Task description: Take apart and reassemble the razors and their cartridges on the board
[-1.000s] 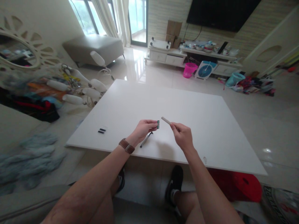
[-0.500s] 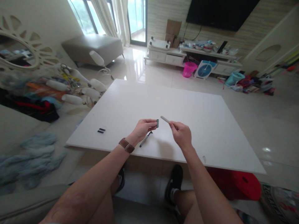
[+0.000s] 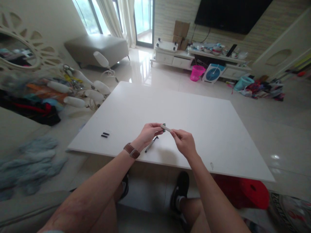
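Note:
My left hand (image 3: 148,133) pinches a small dark rectangular piece with a green face, which looks like a razor cartridge (image 3: 164,129). My right hand (image 3: 185,142) grips a slim pale grey stick (image 3: 166,128), whose blunt far end lies across the cartridge in this view; whether they touch I cannot tell. Under my left hand, a thin silver-and-black razor handle (image 3: 151,144) rests on the white tabletop (image 3: 136,106). Off to the left on the table lie two short black strips (image 3: 105,135). A small clear piece (image 3: 212,165) is near the front edge, by my right forearm.
A white lamp with several shades (image 3: 93,94) stands by the table's left side. Below the right front corner is a red roll-shaped thing (image 3: 254,192). Across the floor are a pink basket (image 3: 197,73), a blue-and-white fan (image 3: 213,73) and a low cabinet (image 3: 164,57).
My right hand has moved left, bringing the grey stick from beside the cartridge to across it. My left hand has stayed nearly in place.

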Demonstrator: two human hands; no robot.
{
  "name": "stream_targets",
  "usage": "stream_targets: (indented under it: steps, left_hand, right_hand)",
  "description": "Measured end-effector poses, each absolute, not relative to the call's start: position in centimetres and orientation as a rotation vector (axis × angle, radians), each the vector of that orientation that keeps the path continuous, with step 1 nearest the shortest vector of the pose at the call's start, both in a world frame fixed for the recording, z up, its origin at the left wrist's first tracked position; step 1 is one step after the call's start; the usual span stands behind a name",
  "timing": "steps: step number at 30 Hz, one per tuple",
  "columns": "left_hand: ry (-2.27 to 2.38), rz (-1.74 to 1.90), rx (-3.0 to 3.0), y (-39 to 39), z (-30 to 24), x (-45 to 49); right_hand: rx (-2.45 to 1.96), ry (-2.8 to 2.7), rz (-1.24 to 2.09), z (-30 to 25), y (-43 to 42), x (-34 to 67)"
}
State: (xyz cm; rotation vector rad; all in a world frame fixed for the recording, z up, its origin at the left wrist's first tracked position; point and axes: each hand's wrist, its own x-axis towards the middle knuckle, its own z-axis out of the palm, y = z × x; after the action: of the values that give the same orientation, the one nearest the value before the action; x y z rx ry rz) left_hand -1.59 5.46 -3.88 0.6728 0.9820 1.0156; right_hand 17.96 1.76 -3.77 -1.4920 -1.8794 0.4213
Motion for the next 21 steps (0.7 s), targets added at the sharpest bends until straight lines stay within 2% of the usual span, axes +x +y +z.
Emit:
stream_targets:
  steps: [5,9,14,18,21]
  left_hand:
    - [0.988,1.009,0.673,5.37,-3.79,-1.62]
    - [0.981,1.02,0.67,5.41,-3.75,-1.66]
    - [0.997,1.025,0.665,5.37,-3.62,-1.72]
    - [0.989,1.036,0.673,5.33,-3.69,-1.71]
    - [1.0,1.045,0.676,5.34,-3.81,-1.66]
  right_hand:
    - [-1.576,-1.735,0.294,-3.81,1.92,17.94]
    - [-1.482,-1.85,0.442,-3.93,1.67,17.83]
    - [-1.665,-1.779,0.277,-3.72,1.53,17.91]
    - [-1.615,-1.888,0.339,-3.39,1.34,17.65]
    - [-1.717,-1.862,0.215,-3.16,1.23,17.58]
